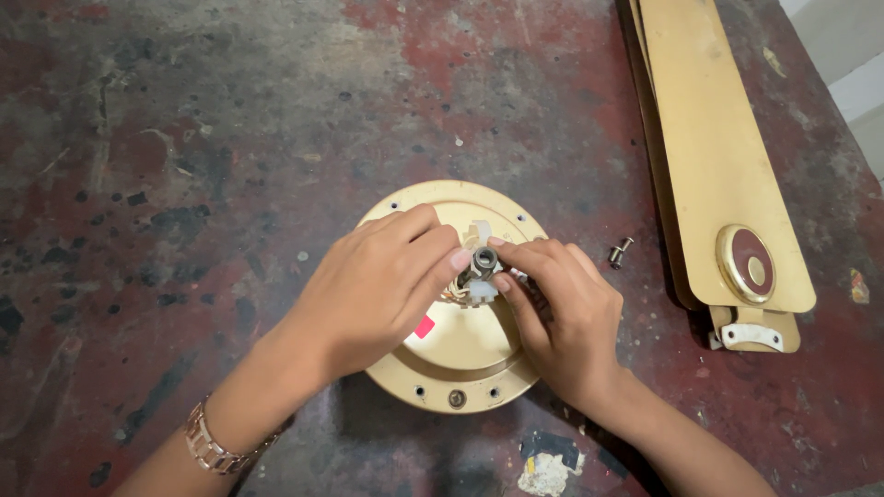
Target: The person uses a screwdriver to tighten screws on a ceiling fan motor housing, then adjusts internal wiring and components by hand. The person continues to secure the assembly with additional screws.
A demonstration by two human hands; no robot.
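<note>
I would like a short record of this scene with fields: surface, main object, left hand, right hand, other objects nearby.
surface: worn floor, dark with red patches
main object: round gold fan motor housing with a metal shaft at its centre
left hand: left hand rests on the housing, fingers at the shaft; bracelet on wrist
right hand: right hand, fingers pinching at the shaft
other objects nearby: gold fan blades stacked at right; small bolt beside them

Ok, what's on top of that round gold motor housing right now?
Both hands, left and right, rest on the gold housing, fingertips pinching a metal shaft with white plastic pieces. A pink mark shows; the hands cover the rest.
</note>
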